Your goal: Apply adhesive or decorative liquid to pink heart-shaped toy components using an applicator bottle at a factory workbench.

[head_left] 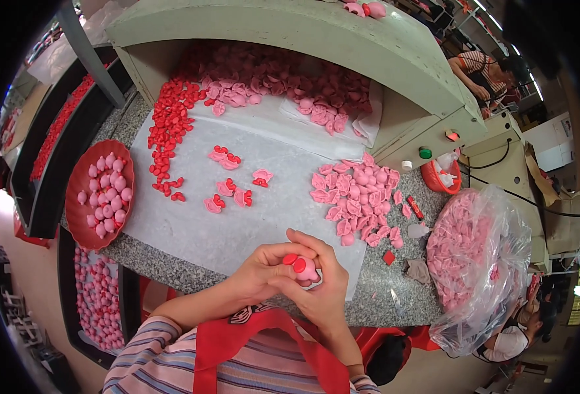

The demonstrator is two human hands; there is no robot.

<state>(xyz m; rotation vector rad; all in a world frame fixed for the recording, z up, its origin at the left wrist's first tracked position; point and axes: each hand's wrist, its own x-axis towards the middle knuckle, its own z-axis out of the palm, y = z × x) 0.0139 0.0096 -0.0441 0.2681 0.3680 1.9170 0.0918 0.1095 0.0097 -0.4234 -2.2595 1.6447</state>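
Note:
In front of my body, both hands meet around a small rounded pink toy piece (309,271) with two red rounded parts on it. My left hand (262,270) is closed on its left side, the thumb against it. My right hand (328,284) wraps the other side, its fingers curled over the top. Beyond them, on white sheeting (270,210), lie several pink shells with red bow-shaped pieces (227,188) set on them. Loose red bow-shaped pieces (172,121) spread at the left. A heap of pink shells (362,197) sits at the right.
A pale green metal housing (290,29) arches over more pink shells (257,82). At left stand a red bowl (80,217) of pink balls and black trays (24,197). At right are a clear bag (470,256) of pink parts, an orange basket (431,177) and tweezers (396,302).

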